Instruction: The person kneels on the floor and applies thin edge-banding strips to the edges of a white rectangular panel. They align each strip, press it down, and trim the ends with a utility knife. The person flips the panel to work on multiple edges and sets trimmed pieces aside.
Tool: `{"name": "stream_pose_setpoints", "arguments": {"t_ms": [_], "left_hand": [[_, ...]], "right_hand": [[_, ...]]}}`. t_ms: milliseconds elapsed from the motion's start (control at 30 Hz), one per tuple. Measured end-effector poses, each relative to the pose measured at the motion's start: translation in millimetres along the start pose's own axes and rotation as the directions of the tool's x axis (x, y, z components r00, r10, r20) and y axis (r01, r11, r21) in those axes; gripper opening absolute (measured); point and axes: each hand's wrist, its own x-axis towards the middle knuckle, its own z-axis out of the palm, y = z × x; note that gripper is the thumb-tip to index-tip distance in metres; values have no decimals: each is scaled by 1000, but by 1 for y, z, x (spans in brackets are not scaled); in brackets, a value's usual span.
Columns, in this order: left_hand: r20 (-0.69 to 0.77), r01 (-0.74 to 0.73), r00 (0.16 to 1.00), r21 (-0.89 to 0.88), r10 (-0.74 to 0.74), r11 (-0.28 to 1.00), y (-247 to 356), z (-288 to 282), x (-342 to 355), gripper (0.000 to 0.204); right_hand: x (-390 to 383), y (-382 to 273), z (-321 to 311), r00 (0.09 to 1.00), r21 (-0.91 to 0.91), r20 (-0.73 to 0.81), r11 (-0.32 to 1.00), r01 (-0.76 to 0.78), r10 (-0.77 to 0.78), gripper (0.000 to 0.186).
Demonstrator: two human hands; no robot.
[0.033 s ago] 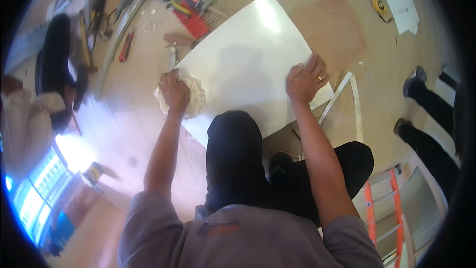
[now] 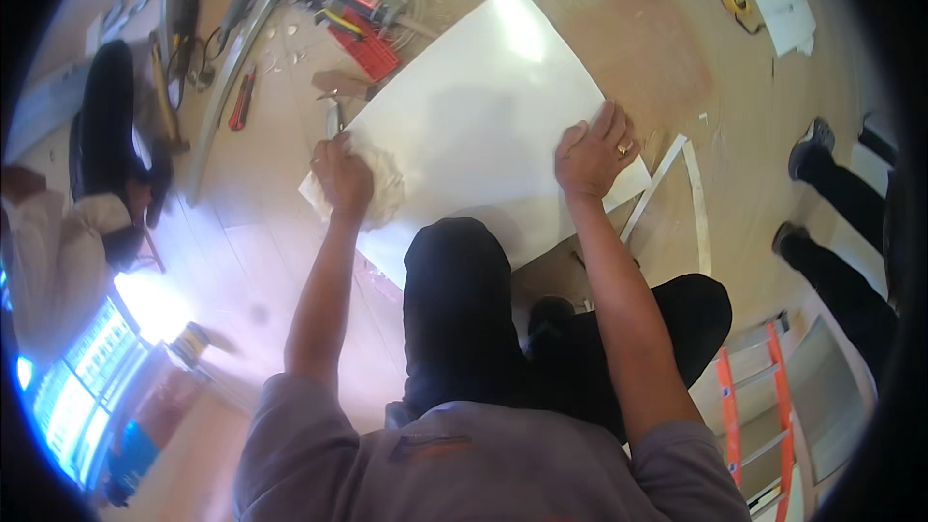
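left hand [image 2: 343,177], with cloth [image 2: 389,184], slightly rightward

R grip [image 2: 592,157] on wht sheet [image 2: 474,126].

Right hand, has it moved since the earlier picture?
No, judged against the bent white strip on the floor, your right hand shows no clear shift.

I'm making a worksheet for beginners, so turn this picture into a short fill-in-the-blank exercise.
The left hand rests on a crumpled wad on a large sheet coloured ____.
A finger of the right hand wears a gold-coloured ____.
The ladder at lower right has rails coloured ____.
The tape measure at upper right has a case coloured ____.
Missing words: white; ring; orange; yellow.
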Motion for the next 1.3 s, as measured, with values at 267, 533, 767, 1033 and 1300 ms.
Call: {"name": "stream_pose_setpoints", "arguments": {"t_ms": [267, 533, 767, 1033, 1300], "left_hand": [[-58, -595, 804, -101, 592, 797, 225, 88, 130, 41], [-84, -672, 735, -225, 673, 706, 307, 113, 172, 36], [-180, -471, 874, -84, 452, 878, 118, 66, 104, 37], [-179, -84, 979, 68, 95, 994, -46, -14, -22, 30], [-96, -176, 978, 106, 186, 979, 57, 39, -22, 25]], "right_hand": [[0, 3, -3, 995, -2, 84, 998, -57, 57, 64], [4, -3, 2, 1000, 52, 20, 999, -16, 14, 64], [7, 9, 11, 999, 7, -50, 1000, 22, -22, 61], [-1, 8, 7, 1000, 9, -29, 1000, -5, 5, 60], [2, 5, 4, 999, 26, 34, 999, -38, 37, 61]]}}
